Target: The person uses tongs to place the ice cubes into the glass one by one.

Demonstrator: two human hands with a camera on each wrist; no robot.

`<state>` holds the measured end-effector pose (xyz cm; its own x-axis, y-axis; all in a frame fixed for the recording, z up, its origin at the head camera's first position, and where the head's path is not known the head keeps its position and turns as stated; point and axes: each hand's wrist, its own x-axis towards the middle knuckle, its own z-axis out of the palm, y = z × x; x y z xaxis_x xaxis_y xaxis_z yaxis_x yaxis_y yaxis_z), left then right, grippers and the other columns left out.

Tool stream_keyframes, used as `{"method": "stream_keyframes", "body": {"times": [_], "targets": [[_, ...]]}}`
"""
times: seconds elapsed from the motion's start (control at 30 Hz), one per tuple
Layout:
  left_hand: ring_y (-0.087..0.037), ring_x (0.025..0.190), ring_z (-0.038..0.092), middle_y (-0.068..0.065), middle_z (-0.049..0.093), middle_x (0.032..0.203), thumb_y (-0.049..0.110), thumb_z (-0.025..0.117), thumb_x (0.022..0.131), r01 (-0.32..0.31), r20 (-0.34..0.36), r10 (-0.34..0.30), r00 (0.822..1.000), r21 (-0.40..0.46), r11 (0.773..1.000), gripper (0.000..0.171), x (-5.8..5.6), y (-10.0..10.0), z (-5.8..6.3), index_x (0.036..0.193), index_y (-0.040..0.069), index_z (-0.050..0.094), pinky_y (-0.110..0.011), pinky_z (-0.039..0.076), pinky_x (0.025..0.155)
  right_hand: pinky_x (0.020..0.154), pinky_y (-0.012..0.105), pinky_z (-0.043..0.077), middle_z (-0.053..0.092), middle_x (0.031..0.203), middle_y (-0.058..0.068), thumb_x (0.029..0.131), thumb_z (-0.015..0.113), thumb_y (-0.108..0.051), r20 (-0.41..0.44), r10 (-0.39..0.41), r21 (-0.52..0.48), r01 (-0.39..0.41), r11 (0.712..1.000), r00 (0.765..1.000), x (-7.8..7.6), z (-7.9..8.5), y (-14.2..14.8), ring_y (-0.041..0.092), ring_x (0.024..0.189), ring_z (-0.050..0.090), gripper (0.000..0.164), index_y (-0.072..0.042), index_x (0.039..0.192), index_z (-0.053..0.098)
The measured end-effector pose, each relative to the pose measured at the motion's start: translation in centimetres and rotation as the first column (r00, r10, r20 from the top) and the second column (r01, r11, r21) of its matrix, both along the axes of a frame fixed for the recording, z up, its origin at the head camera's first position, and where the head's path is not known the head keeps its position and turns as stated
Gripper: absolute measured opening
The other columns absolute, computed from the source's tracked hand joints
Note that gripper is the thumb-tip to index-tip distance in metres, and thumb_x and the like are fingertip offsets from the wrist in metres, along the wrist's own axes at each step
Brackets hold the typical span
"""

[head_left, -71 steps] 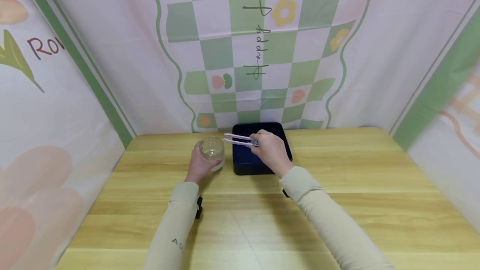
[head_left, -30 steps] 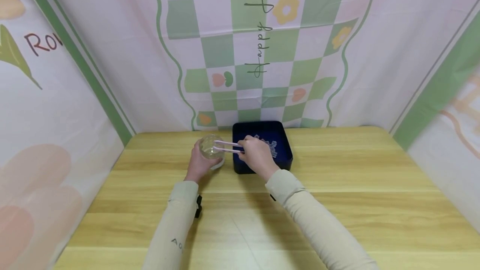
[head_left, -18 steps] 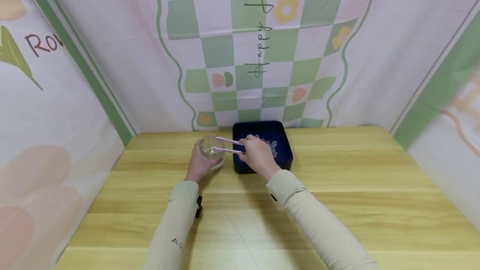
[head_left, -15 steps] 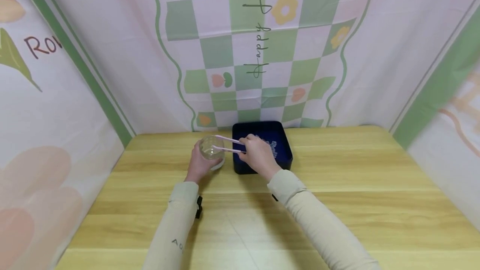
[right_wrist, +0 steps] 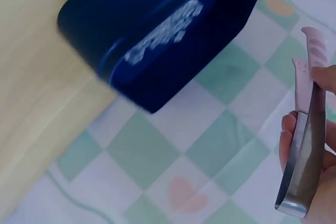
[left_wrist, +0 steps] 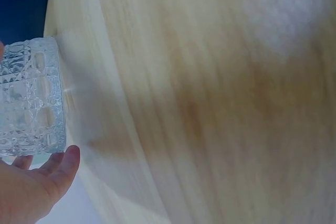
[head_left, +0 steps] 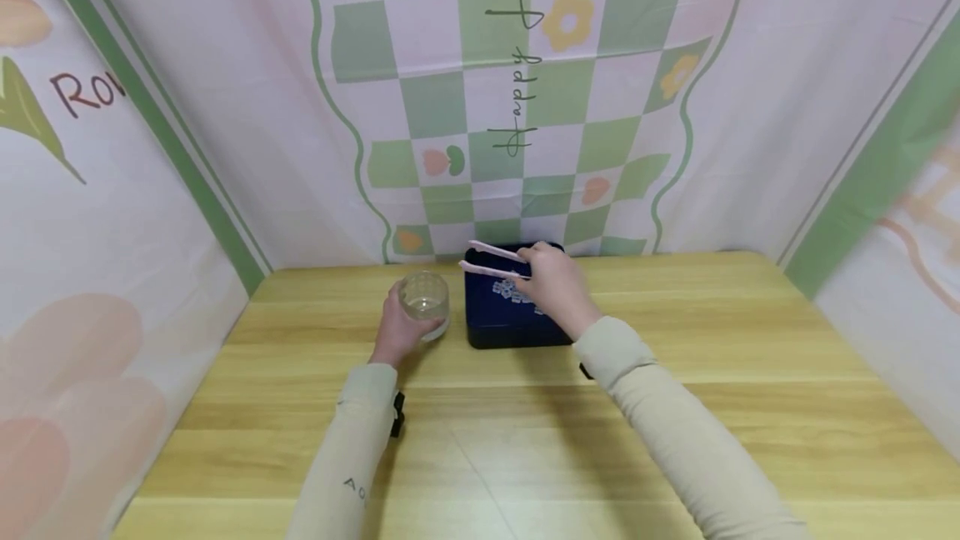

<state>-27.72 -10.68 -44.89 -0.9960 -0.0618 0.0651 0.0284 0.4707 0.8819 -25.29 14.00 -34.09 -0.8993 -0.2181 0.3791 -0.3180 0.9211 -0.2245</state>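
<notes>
My left hand (head_left: 397, 327) holds a clear glass (head_left: 425, 300) upright on the table, thumb curled round its near side. In the left wrist view the glass (left_wrist: 31, 98) shows a cut, faceted pattern, and fingers (left_wrist: 65, 169) curve along its wall. Metal tongs (right_wrist: 307, 156) with pink ends are pinched in my right hand (head_left: 557, 286). Their two arms are spread, with nothing between the tips, over the left back part of a dark blue tray (head_left: 517, 337). Several small clear cubes (head_left: 510, 290) lie inside this tray; my right hand covers part of its right side.
The wooden table (head_left: 712, 407) runs up to a patterned cloth backdrop (head_left: 517, 90) right behind the tray. Cloth side walls (head_left: 135, 290) stand at left and right. A narrow strip of tabletop separates the glass from the tray.
The tongs' tips, together near the glass at first, reached over it and then spread. My right hand has since carried them right and back over the tray. My left hand stays on the glass.
</notes>
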Motion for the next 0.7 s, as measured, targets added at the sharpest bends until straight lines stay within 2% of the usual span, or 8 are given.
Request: {"method": "stream_keyframes", "body": {"times": [0.17, 0.37, 0.7], "targets": [[-0.04, 0.135, 0.038, -0.023, 0.034, 0.147, 0.016, 0.082, 0.071, 0.002, 0.016, -0.002, 1.0, -0.004, 1.0, 0.099, 0.1, 0.1, 0.2, 0.148, 0.004, 0.021, -0.055, 0.034, 0.113, 0.075, 0.047, 0.056, 0.068, 0.106, 0.02, 0.08, 0.073, -0.017, 0.069, -0.033, 0.004, 0.033, 0.999, 0.997, -0.1, 0.5, 2.7, 0.035, 0.09, 0.066, 0.039, 0.001, 0.114, 0.067], [-0.041, 0.135, 0.037, -0.023, 0.033, 0.147, 0.017, 0.082, 0.072, -0.001, 0.022, 0.001, 1.0, -0.007, 1.0, 0.099, 0.2, 0.1, 0.3, 0.149, 0.005, 0.021, -0.056, 0.034, 0.112, 0.071, 0.047, 0.055, 0.068, 0.103, 0.02, 0.078, 0.07, -0.014, 0.112, -0.054, 0.037, 0.05, 0.998, 0.992, 0.1, -0.1, 5.1, 0.035, 0.088, 0.066, 0.036, 0.003, 0.11, 0.068], [-0.04, 0.135, 0.037, -0.023, 0.033, 0.147, 0.016, 0.082, 0.072, 0.004, 0.017, -0.004, 1.0, 0.0, 1.0, 0.099, 0.3, 0.1, 0.3, 0.148, 0.005, 0.021, -0.056, 0.034, 0.112, 0.056, 0.04, 0.051, 0.072, 0.082, 0.013, 0.073, 0.072, -0.007, 0.198, -0.037, 0.141, 0.008, 0.99, 0.979, 0.5, -1.0, 6.8, 0.025, 0.068, 0.064, 0.012, -0.003, 0.084, 0.072]]}}
